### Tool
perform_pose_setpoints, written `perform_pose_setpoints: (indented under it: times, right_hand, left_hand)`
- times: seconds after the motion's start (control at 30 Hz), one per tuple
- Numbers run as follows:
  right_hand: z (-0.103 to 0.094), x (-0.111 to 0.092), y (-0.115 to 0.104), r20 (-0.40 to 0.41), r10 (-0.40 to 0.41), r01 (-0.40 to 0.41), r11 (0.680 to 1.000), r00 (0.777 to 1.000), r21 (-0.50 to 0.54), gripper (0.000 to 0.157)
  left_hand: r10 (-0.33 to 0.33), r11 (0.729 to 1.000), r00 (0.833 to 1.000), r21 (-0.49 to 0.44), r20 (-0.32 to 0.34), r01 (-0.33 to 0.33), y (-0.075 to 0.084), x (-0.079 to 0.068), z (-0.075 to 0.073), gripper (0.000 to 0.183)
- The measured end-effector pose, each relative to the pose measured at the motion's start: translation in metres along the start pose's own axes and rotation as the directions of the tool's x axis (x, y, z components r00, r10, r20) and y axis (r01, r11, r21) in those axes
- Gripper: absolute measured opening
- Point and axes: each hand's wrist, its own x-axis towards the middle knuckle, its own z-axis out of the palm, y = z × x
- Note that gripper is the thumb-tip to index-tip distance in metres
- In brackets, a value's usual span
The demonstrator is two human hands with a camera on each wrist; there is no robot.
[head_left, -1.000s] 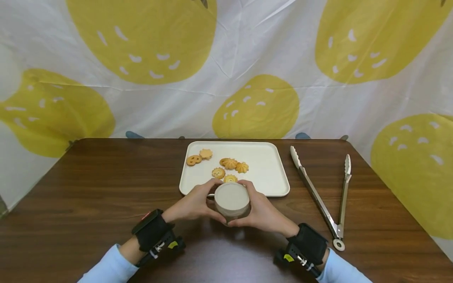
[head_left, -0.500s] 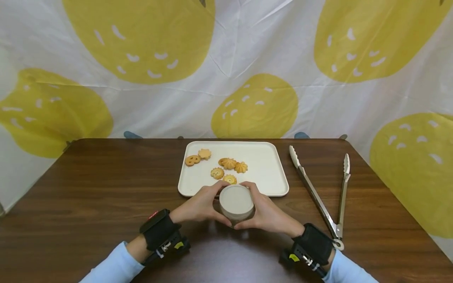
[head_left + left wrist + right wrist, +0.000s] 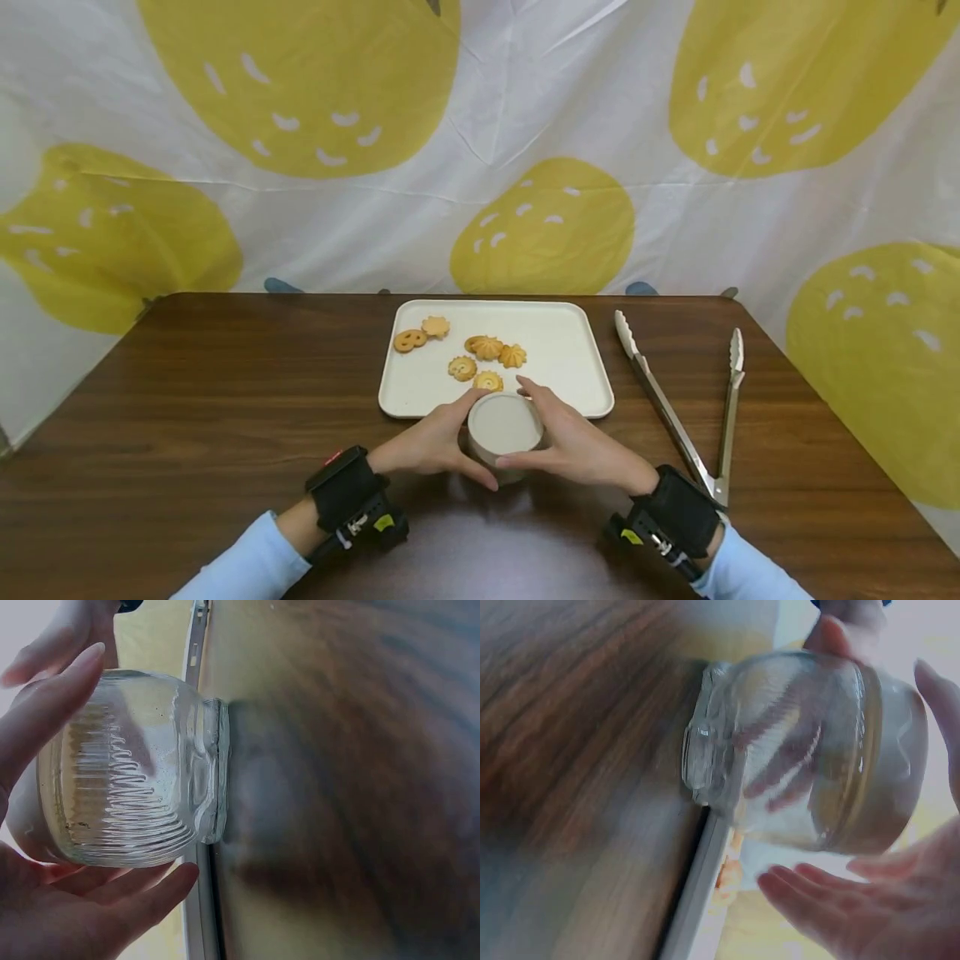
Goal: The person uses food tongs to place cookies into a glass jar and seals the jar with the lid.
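Note:
A clear ribbed glass jar [image 3: 142,772] with a pale grey lid [image 3: 506,422] stands upright at the table's front middle. My left hand [image 3: 441,437] holds its left side, thumb on the near side and fingers around the far side. At the right, my right hand [image 3: 576,440] is spread around the jar. In the right wrist view its fingers [image 3: 802,900] lie apart from the glass; in the head view its thumb lies by the lid's near edge. Whether that thumb touches is unclear. No contents show through the glass.
Just behind the jar lies a white tray [image 3: 558,329] bearing several cookies [image 3: 488,347], some plain, some swirled. Metal tongs [image 3: 670,421] lie spread on the brown wooden table [image 3: 225,400] at the right. A fruit-printed cloth [image 3: 375,217] hangs behind.
The jar has shifted a little to the right and towards me, with both hands around it. My right hand's fingers have loosened and drawn away from the jar; my left hand stays around it.

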Motion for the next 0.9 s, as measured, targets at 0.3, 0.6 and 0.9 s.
perform_pose_setpoints:
  times: [0.3, 0.6, 0.9]
  right_hand:
    - [0.019, 0.003, -0.015, -0.205, -0.159, 0.088, 0.945, 0.966, -0.316, 0.076]
    - [0.021, 0.005, -0.018, -0.270, -0.196, 0.095, 0.934, 0.943, -0.344, 0.071]
    - [0.021, 0.007, -0.012, -0.286, -0.246, 0.147, 0.933, 0.926, -0.327, 0.073]
  left_hand:
    - [-0.031, 0.999, 0.999, -0.011, -0.030, 0.030, -0.003, 0.001, 0.002, 0.084]
    - [-0.051, 0.999, 0.998, 0.009, -0.041, 0.051, -0.005, 0.005, 0.004, 0.089]
    - [-0.060, 0.998, 0.998, 0.013, -0.014, 0.060, -0.009, 0.006, 0.002, 0.087]
